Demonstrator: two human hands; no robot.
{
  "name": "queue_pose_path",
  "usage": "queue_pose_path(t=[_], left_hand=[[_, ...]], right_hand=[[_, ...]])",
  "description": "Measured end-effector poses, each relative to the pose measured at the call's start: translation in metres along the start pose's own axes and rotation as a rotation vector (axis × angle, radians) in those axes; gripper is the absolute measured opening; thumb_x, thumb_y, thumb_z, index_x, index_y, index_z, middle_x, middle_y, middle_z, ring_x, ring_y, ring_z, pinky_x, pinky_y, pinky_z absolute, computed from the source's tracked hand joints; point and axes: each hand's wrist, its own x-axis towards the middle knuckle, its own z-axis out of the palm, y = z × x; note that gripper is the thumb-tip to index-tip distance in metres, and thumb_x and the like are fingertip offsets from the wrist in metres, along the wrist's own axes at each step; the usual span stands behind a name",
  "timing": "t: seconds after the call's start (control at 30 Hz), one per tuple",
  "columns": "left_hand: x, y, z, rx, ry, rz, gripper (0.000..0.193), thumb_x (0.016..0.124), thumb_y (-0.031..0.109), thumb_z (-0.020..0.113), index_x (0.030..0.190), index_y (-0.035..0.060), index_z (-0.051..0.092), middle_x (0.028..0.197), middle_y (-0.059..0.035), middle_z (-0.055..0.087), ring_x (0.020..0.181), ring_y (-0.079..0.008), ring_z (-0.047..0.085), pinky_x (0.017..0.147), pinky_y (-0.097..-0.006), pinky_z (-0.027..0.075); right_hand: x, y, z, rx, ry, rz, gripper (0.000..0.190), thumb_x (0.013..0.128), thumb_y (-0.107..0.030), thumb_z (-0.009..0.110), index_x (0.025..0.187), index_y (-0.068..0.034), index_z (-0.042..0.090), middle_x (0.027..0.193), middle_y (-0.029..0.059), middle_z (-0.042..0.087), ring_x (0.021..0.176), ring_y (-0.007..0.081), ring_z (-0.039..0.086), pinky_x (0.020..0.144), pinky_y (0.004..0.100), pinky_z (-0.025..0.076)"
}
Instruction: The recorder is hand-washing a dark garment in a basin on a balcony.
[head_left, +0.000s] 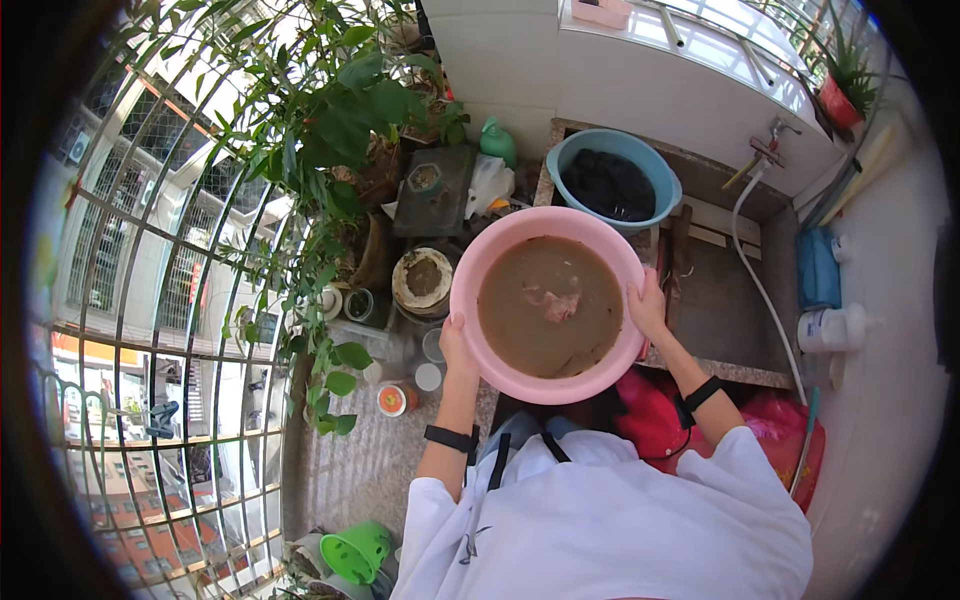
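Between my hands is a round pink plastic basin (480, 360), held level in front of my body. Murky brown water (525, 337) fills much of it, and a small pinkish lump (559, 306) shows at the surface; what it is I cannot tell. My left hand (458, 349) grips the rim at the left, thumb on top. On the opposite side, my right hand (648, 304) has hold of the rim, also with the thumb up. Fingers under the basin are hidden. Just beyond it stands a light blue basin (667, 176) with dark cloth (609, 182) soaking in it.
At right, a stone sink (727, 307) has a wall tap (769, 150) with a white hose (739, 217). Potted plants, jars and a crusted bucket (421, 307) crowd the left, beside a window grille (180, 352). A green basket (356, 553) and red bags (780, 442) lie low.
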Motion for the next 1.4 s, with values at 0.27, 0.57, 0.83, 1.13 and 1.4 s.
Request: queue_pose_path(t=[0.27, 0.57, 0.83, 1.13, 1.4], left_hand=[[-0.016, 0.005, 0.017, -0.054, 0.108, 0.086, 0.03, 0.084, 0.01, 0.05, 0.111, -0.003, 0.053, 0.103, -0.0094, 0.059, 0.092, -0.0196, 0.056, 0.082, -0.0315, 0.044], [-0.042, -0.024, -0.025, -0.294, 0.019, -0.021, 0.033, 0.085, 0.012, 0.052, 0.115, -0.0007, 0.052, 0.106, -0.0092, 0.058, 0.094, -0.0196, 0.056, 0.084, -0.032, 0.044], [-0.097, -0.021, -0.108, -0.397, 0.009, -0.057, 0.034, 0.085, 0.01, 0.051, 0.117, -0.0004, 0.05, 0.106, -0.0095, 0.058, 0.094, -0.0195, 0.056, 0.083, -0.0316, 0.045], [-0.179, -0.018, -0.272, -0.565, 0.015, -0.34, 0.039, 0.08, 0.02, 0.047, 0.111, -0.0033, 0.05, 0.106, -0.0158, 0.058, 0.1, -0.0287, 0.055, 0.088, -0.0377, 0.045], [-0.206, -0.027, -0.412, -0.352, 0.259, -0.153, 0.037, 0.076, 0.024, 0.039, 0.099, -0.0001, 0.055, 0.102, -0.0112, 0.059, 0.096, -0.0246, 0.056, 0.086, -0.0365, 0.044]], right_hand=[[0.003, 0.005, -0.002, 0.08, -0.03, -0.016, 0.033, 0.084, -0.017, 0.051, 0.114, -0.004, 0.044, 0.098, 0.021, 0.059, 0.091, 0.0337, 0.058, 0.08, 0.0402, 0.044], [0.003, 0.022, -0.003, 0.087, -0.143, -0.02, 0.03, 0.08, -0.012, 0.056, 0.107, -0.001, 0.05, 0.099, 0.0151, 0.058, 0.091, 0.0237, 0.056, 0.08, 0.0343, 0.043], [-0.077, -0.006, 0.003, 0.193, -0.191, 0.018, 0.026, 0.079, -0.008, 0.056, 0.102, 0.002, 0.051, 0.091, 0.0122, 0.058, 0.084, 0.0184, 0.055, 0.076, 0.0304, 0.044], [-0.237, -0.041, 0.057, 0.008, -0.21, 0.033, 0.027, 0.075, -0.007, 0.057, 0.1, -0.001, 0.051, 0.087, 0.0099, 0.058, 0.08, 0.0172, 0.055, 0.074, 0.0306, 0.045], [-0.345, -0.051, 0.169, -0.027, -0.462, 0.213, 0.033, 0.076, -0.018, 0.058, 0.105, -0.005, 0.049, 0.094, 0.0201, 0.061, 0.091, 0.0347, 0.059, 0.079, 0.0415, 0.046]])
